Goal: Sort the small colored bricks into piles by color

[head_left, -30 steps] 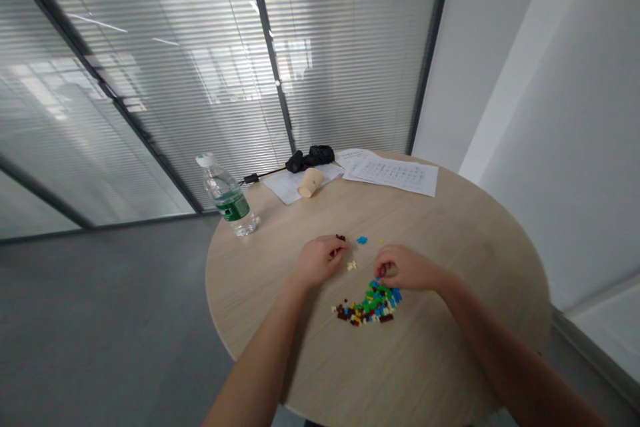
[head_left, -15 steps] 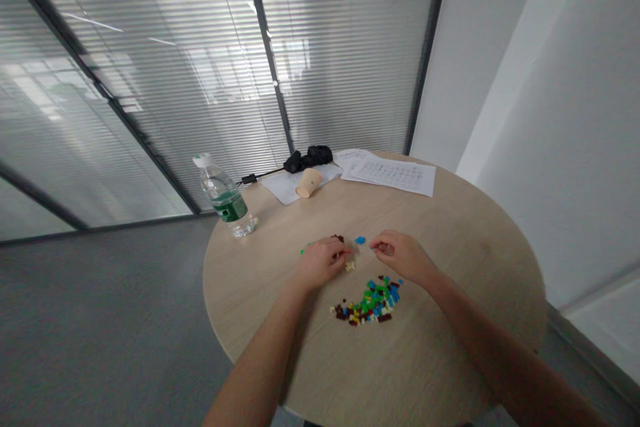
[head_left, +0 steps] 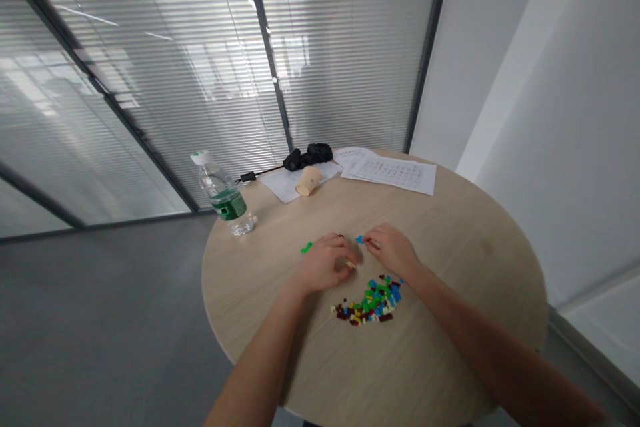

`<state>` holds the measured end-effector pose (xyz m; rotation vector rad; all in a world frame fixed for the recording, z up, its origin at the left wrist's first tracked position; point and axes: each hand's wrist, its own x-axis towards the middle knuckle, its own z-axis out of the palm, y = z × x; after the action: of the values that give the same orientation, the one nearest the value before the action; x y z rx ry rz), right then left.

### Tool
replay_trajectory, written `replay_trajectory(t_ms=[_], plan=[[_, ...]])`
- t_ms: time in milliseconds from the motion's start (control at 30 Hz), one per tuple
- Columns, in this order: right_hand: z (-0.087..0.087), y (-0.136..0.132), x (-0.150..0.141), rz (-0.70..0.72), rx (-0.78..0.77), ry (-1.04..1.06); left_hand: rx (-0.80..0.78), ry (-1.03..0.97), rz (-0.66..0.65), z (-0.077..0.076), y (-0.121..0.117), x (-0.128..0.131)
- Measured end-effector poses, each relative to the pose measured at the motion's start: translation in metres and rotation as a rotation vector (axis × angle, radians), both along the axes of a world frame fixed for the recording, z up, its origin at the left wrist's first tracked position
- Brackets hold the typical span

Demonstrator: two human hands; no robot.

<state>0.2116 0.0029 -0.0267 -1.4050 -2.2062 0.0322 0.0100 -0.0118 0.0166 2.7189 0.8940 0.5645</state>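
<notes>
My left hand [head_left: 327, 261] rests low over the table with its fingers curled. Its thumb and fingertips close around a small beige toy brick piece [head_left: 351, 264], partly covered by them. Beyond its knuckles a dark brown piece [head_left: 341, 235] peeks out, mostly hidden. A green brick piece [head_left: 306, 247] lies left of that hand. My right hand [head_left: 393, 250] has its thumb and forefinger pinched at the blue bricks [head_left: 359, 239], between the two hands. Nearer to me lies a loose pile of small bricks [head_left: 373, 300] in green, brown, blue, yellow, red and white.
A water bottle [head_left: 227, 197] stands at the table's left edge. Toward the back are a paper cup [head_left: 309, 181] on its side, a black bundle with a cord [head_left: 307, 157], and printed sheets [head_left: 395, 173]. The round table [head_left: 450, 247] stands near a glass partition with blinds.
My right hand has moved left and slightly away from me, its fingertips now reaching the blue bricks. My left fingers have come down over the beige piece. More of the green piece shows.
</notes>
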Motion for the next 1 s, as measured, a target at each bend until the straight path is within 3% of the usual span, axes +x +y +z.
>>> replay_trajectory(t_ms=[300,633,1000], plan=[[0.001,-0.001,0.004,-0.006,0.044,0.037,0.014,-0.046,-0.146,-0.012,-0.005,0.013],[0.008,-0.015,0.007,-0.006,0.011,0.228,0.025,-0.01,-0.201,-0.015,-0.011,0.024],[0.011,-0.016,0.006,-0.014,-0.042,0.294,-0.065,-0.082,-0.229,-0.019,-0.007,0.026]])
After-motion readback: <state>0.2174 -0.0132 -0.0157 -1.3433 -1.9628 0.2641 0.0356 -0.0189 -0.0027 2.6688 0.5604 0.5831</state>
